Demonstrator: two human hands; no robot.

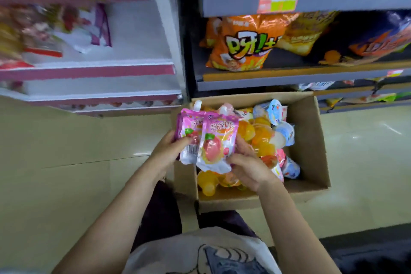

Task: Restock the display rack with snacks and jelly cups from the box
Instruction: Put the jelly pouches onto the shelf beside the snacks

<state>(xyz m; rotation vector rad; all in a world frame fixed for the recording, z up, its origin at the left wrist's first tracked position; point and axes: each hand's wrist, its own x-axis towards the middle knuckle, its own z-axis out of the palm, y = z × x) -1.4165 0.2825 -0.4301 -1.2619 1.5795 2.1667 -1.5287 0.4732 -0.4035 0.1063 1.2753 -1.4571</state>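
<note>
A brown cardboard box (309, 140) sits open on the floor, filled with orange and yellow jelly cups (262, 138) and white-lidded cups (285, 131). Over its left edge I hold two pink spouted jelly pouches. My left hand (169, 149) grips the left pouch (188, 131) from the side. My right hand (246, 167) grips the lower edge of the front pouch (216, 144), which shows a peach picture. The pink-and-white display rack (93, 71) stands at the upper left, blurred, with a few packets on its upper shelf.
A dark shelf unit (289, 78) rises behind the box, carrying orange snack bags (240, 44) and a price label (278, 0). Beige tiled floor (66, 151) spreads to the left and right of the box. My dark trousers and printed shirt fill the bottom centre.
</note>
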